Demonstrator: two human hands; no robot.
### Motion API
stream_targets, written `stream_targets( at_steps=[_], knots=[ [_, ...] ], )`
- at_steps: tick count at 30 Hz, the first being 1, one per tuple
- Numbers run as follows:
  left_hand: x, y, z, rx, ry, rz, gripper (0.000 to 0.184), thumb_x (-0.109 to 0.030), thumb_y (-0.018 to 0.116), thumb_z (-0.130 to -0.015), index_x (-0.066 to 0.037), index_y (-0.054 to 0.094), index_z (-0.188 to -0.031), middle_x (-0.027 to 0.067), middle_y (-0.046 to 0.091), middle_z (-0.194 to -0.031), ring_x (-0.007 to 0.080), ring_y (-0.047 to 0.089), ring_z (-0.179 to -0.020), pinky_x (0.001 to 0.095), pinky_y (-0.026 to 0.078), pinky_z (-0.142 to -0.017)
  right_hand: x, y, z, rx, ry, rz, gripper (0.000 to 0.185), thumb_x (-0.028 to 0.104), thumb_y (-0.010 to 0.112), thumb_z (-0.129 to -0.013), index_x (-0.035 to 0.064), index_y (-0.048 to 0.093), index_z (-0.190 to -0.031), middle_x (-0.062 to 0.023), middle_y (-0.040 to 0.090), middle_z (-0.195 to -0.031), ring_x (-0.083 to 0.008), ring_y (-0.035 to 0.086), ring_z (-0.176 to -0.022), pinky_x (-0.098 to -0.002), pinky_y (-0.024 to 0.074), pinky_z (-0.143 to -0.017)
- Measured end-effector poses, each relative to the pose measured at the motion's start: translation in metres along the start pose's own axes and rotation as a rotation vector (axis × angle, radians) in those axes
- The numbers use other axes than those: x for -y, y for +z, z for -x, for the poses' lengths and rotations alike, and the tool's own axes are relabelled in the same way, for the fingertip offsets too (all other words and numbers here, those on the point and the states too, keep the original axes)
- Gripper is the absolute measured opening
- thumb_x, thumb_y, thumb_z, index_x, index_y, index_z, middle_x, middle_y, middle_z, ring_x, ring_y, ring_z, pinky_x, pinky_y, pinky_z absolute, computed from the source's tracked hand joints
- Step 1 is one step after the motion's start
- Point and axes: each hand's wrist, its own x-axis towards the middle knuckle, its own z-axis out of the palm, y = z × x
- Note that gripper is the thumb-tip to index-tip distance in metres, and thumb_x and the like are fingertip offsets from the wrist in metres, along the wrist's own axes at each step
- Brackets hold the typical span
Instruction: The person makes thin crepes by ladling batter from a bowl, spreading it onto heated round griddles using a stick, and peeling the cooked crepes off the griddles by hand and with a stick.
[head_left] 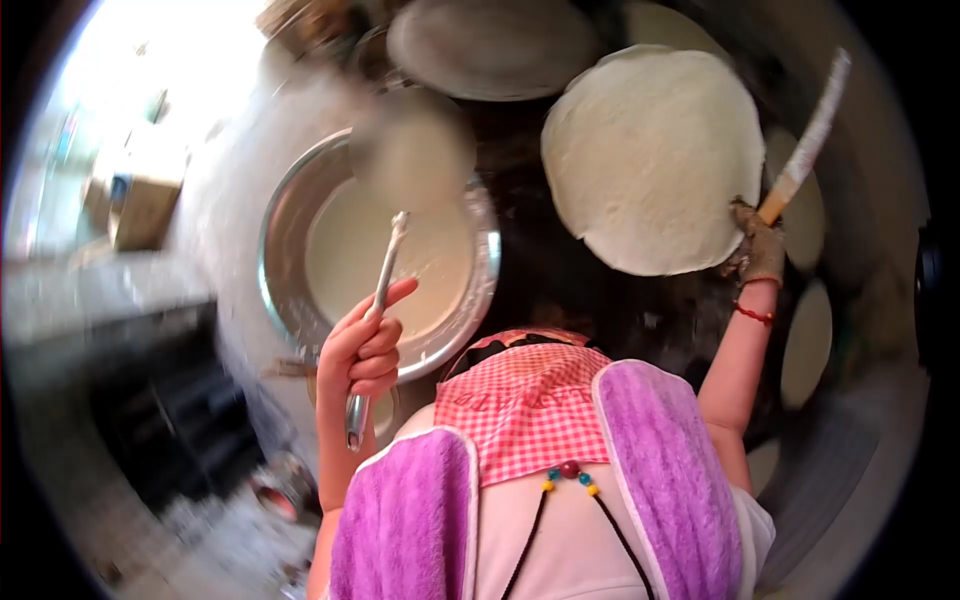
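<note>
My left hand (pixel 362 350) is closed round the metal handle of a ladle (pixel 384 272). The ladle's round bowl, blurred and pale with batter, hangs above a wide steel basin (pixel 488 250) of creamy batter (pixel 335 245). My right hand (pixel 757 250), in a dirty work glove, grips the wooden handle of a long spatula (pixel 800 165) whose blade is coated white and points up and away. That glove also meets the lower right edge of a large, pale, round pancake (pixel 650 160). Whether its fingers pinch the pancake is hidden.
A round griddle (pixel 490 45) lies at the far side. More pale discs, one at the right (pixel 806 345), stand round the dark middle. A cardboard box (pixel 145 212) is at far left, and a metal can (pixel 282 487) sits low on the left.
</note>
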Motion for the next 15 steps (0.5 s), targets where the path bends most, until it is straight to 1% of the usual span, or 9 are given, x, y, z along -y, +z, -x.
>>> stream_targets(
  at_steps=[1,2,4,6,8,10,12,13,15],
  knots=[
    [0.005,-0.002,-0.010,0.053,-0.098,0.137,0.050,-0.012,0.031,-0.102,0.001,0.013,-0.147,-0.0026,0.025,-0.065,0.0012,0.019,-0.042,0.0174,0.022,-0.032,0.000,-0.034,0.029,-0.044,0.076,0.021,0.029,0.015,0.076,-0.070,-0.0017,0.070,-0.092,-0.0096,0.065,-0.077,-0.0178,0.056,-0.048,-0.0318,0.0397,-0.037],
    [0.013,0.001,-0.021,-0.017,-0.171,0.165,0.049,-0.008,0.035,-0.100,0.001,0.021,-0.145,-0.0037,0.023,-0.064,0.0014,0.018,-0.042,0.0175,0.018,-0.032,-0.018,-0.062,0.049,-0.139,0.082,-0.017,0.024,0.015,0.075,-0.072,0.0014,0.071,-0.091,-0.0082,0.065,-0.074,-0.0163,0.054,-0.047,-0.0325,0.0362,-0.034],
    [0.033,-0.011,-0.046,-0.101,-0.334,0.154,0.048,-0.009,0.040,-0.099,0.001,0.026,-0.144,-0.0038,0.025,-0.065,0.0021,0.020,-0.042,0.0177,0.018,-0.033,-0.034,-0.142,0.094,-0.184,0.228,0.060,0.023,0.015,0.072,-0.076,0.0007,0.070,-0.095,-0.0088,0.067,-0.077,-0.0166,0.059,-0.053,-0.0296,0.0400,-0.036],
    [0.064,-0.016,-0.071,-0.179,-0.480,-0.004,0.046,-0.012,0.041,-0.099,0.002,0.030,-0.142,-0.0036,0.028,-0.066,0.0024,0.023,-0.042,0.0169,0.022,-0.033,-0.098,-0.229,0.128,-0.382,0.044,-0.187,0.025,0.014,0.071,-0.078,-0.0013,0.068,-0.097,-0.0108,0.068,-0.082,-0.0169,0.064,-0.063,-0.0269,0.0484,-0.048],
    [0.097,-0.007,-0.082,-0.234,-0.632,-0.042,0.044,-0.014,0.039,-0.101,0.002,0.031,-0.141,-0.0026,0.031,-0.067,0.0039,0.026,-0.043,0.0188,0.026,-0.034,-0.149,-0.328,0.189,-0.453,0.036,-0.191,0.027,0.005,0.073,-0.075,-0.0069,0.066,-0.098,-0.0132,0.070,-0.090,-0.0173,0.067,-0.077,-0.0247,0.0536,-0.071],
    [0.143,-0.006,-0.097,-0.262,-0.824,0.092,0.042,-0.015,0.037,-0.102,0.002,0.032,-0.140,-0.0015,0.033,-0.068,0.0054,0.029,-0.044,0.0202,0.031,-0.036,-0.168,-0.414,0.269,-0.619,0.236,-0.016,0.031,-0.001,0.073,-0.071,-0.0065,0.066,-0.101,-0.0119,0.070,-0.091,-0.0195,0.067,-0.081,-0.0302,0.0529,-0.078],
    [0.202,-0.003,-0.108,-0.244,-1.005,0.103,0.041,-0.016,0.035,-0.103,0.003,0.034,-0.139,-0.0007,0.034,-0.068,0.0061,0.031,-0.046,0.0204,0.033,-0.038,-0.149,-0.472,0.355,-0.888,0.422,-0.060,0.030,0.008,0.070,-0.075,-0.0020,0.067,-0.103,-0.0102,0.069,-0.092,-0.0176,0.065,-0.072,-0.0272,0.0510,-0.061],
    [0.236,0.000,-0.113,-0.263,-1.054,0.064,0.041,-0.016,0.034,-0.103,0.003,0.034,-0.139,-0.0007,0.034,-0.068,0.0062,0.031,-0.047,0.0204,0.033,-0.038,-0.190,-0.543,0.399,-0.858,0.302,-0.011,0.030,0.011,0.069,-0.075,-0.0014,0.067,-0.103,-0.0101,0.069,-0.091,-0.0170,0.063,-0.070,-0.0288,0.0492,-0.055],
    [0.296,-0.001,-0.121,-0.289,-1.131,0.027,0.042,-0.016,0.034,-0.103,0.004,0.033,-0.139,-0.0007,0.034,-0.068,0.0063,0.032,-0.047,0.0204,0.033,-0.039,-0.219,-0.636,0.474,-0.986,0.310,0.008,0.032,0.006,0.072,-0.071,-0.0013,0.067,-0.103,-0.0090,0.068,-0.091,-0.0164,0.064,-0.076,-0.0311,0.0520,-0.064]
  ],
)
